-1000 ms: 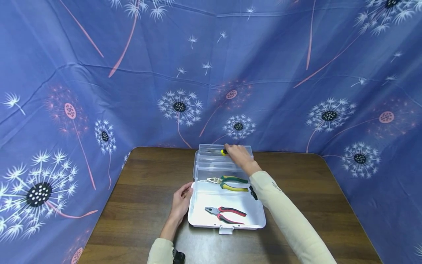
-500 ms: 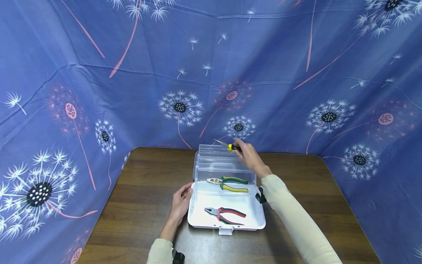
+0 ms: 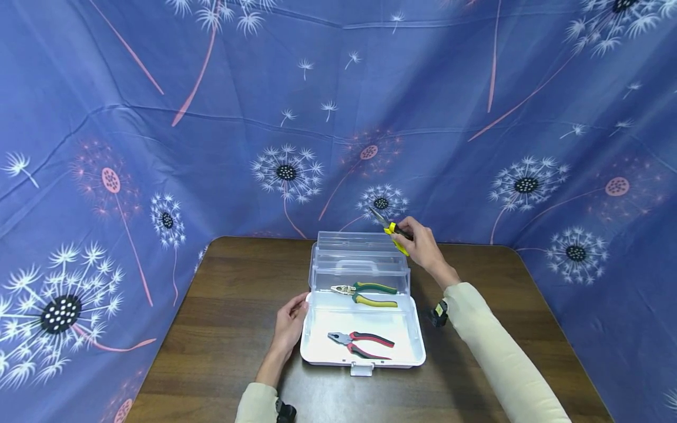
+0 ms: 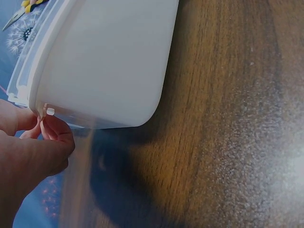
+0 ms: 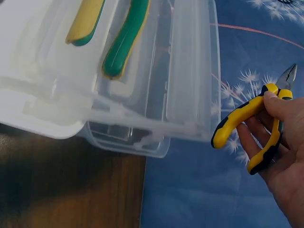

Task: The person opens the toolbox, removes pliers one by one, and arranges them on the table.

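My right hand [image 3: 425, 247] holds long-nose pliers [image 3: 391, 228] with yellow and black handles, raised at the back right corner of the white plastic toolbox [image 3: 312, 354]. In the right wrist view, the pliers' handles [image 5: 242, 114] are spread and the jaws point away. My left hand [image 3: 288, 326] grips the toolbox's left edge; the left wrist view has its thumb and curled fingers pinching the rim near a small white tab [image 4: 50, 111]. Red and black combination pliers [image 3: 342, 338] lie at the front of the box. Behind them are green and yellow pliers [image 3: 346, 289], in a clear tiered tray [image 3: 328, 279].
The toolbox stands on a brown wooden table [image 3: 233, 299], its white latch [image 3: 362, 370] hanging at the front. A blue dandelion-print cloth [image 3: 233, 188] hangs close behind the table and along both sides. Black wrist cameras [image 3: 439, 314] sit at both sleeves.
My right hand has lifted the long-nose pliers out of the top tray and carried them up and to the right. The left hand has stayed on the toolbox edge.
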{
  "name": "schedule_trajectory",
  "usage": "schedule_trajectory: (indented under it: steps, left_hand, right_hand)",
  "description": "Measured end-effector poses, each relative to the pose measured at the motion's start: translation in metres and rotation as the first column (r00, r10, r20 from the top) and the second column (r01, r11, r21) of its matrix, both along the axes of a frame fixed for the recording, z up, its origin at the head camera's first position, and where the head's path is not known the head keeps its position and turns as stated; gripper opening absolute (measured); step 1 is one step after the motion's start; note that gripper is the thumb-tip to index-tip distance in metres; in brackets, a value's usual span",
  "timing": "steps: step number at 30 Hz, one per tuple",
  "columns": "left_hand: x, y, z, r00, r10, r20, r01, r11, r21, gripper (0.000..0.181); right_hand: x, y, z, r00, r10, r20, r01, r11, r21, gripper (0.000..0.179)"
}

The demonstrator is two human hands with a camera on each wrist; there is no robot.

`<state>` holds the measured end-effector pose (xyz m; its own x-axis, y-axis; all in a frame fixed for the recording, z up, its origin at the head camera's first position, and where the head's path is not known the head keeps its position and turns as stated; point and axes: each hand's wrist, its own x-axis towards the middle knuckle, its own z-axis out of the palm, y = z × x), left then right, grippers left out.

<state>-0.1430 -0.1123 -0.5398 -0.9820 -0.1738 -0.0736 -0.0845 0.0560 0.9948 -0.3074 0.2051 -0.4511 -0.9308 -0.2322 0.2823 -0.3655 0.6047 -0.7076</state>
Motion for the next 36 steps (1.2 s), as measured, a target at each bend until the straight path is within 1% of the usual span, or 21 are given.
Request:
schedule_trajectory:
  steps: [5, 8, 10, 12, 14, 16, 19, 21, 23, 26, 28, 29, 30, 33, 35, 36]
  left_hand:
    - [0.000, -0.001, -0.001, 1.000, -0.001, 0.007, 0.001, 1.000, 0.007, 0.034]
    - [0.001, -0.002, -0.001, 1.000, 0.001, 0.012, -0.001, 1.000, 0.003, 0.034]
    - [0.001, -0.002, 0.000, 1.000, 0.002, 0.011, -0.002, 1.000, -0.001, 0.034]
    - [0.002, -0.002, 0.000, 1.000, 0.006, 0.011, -0.005, 1.000, -0.006, 0.034]
    - [0.001, -0.002, 0.001, 1.000, 0.008, 0.011, -0.008, 1.000, -0.002, 0.034]
    - [0.001, -0.002, 0.001, 1.000, 0.008, 0.012, -0.008, 1.000, 0.001, 0.034]
    - [0.001, -0.003, 0.001, 1.000, 0.005, 0.013, -0.005, 1.000, 0.007, 0.034]
    - [0.001, -0.003, 0.001, 1.000, 0.002, 0.006, -0.002, 1.000, 0.005, 0.034]
    - [0.002, -0.002, 0.002, 1.000, 0.002, 0.003, -0.002, 1.000, 0.010, 0.034]
    - [0.002, -0.001, 0.004, 1.000, 0.002, 0.004, -0.002, 1.000, 0.015, 0.034]
    - [0.001, 0.000, 0.001, 1.000, 0.001, 0.013, -0.001, 1.000, 0.014, 0.034]
    - [-0.001, 0.000, -0.002, 1.000, 0.000, 0.017, -0.001, 1.000, 0.015, 0.034]
    - [-0.002, 0.000, -0.006, 1.000, 0.000, 0.018, 0.000, 1.000, 0.011, 0.034]
    - [-0.009, -0.001, -0.022, 1.000, 0.007, 0.021, -0.007, 1.000, 0.015, 0.034]
    - [-0.012, -0.002, -0.031, 1.000, 0.012, 0.020, -0.012, 1.000, 0.022, 0.034]
    - [-0.014, -0.003, -0.036, 1.000, 0.013, 0.018, -0.014, 1.000, 0.024, 0.035]
  right_hand:
    - [0.004, 0.018, -0.002, 0.995, -0.084, 0.054, 0.086, 0.996, -0.029, 0.023]
    - [0.009, 0.028, -0.005, 0.987, -0.131, 0.089, 0.138, 0.988, -0.075, 0.025]
    - [0.011, 0.035, -0.009, 0.982, -0.147, 0.118, 0.162, 0.978, -0.130, 0.027]
    - [0.014, 0.042, -0.013, 0.978, -0.146, 0.150, 0.175, 0.963, -0.203, 0.029]
    - [0.018, 0.048, -0.017, 0.975, -0.129, 0.180, 0.178, 0.941, -0.290, 0.033]
    - [0.025, 0.053, -0.016, 0.970, -0.106, 0.217, 0.180, 0.917, -0.356, 0.034]
    - [0.031, 0.062, -0.023, 0.964, -0.099, 0.247, 0.196, 0.892, -0.407, 0.036]
    - [0.036, 0.067, -0.028, 0.958, -0.104, 0.268, 0.212, 0.885, -0.415, 0.037]
    - [0.038, 0.074, -0.039, 0.956, -0.107, 0.274, 0.223, 0.871, -0.437, 0.039]
    - [0.046, 0.081, -0.049, 0.948, -0.105, 0.302, 0.244, 0.847, -0.472, 0.038]
    - [0.053, 0.085, -0.055, 0.940, -0.111, 0.324, 0.264, 0.837, -0.480, 0.038]
    - [0.056, 0.087, -0.058, 0.936, -0.115, 0.333, 0.272, 0.837, -0.475, 0.038]
    - [0.059, 0.088, -0.062, 0.932, -0.120, 0.342, 0.283, 0.832, -0.478, 0.038]
    - [0.069, 0.093, -0.072, 0.922, -0.141, 0.360, 0.303, 0.843, -0.445, 0.038]
    - [0.074, 0.096, -0.079, 0.917, -0.152, 0.368, 0.313, 0.846, -0.431, 0.038]
    - [0.077, 0.097, -0.082, 0.914, -0.157, 0.375, 0.322, 0.843, -0.430, 0.038]
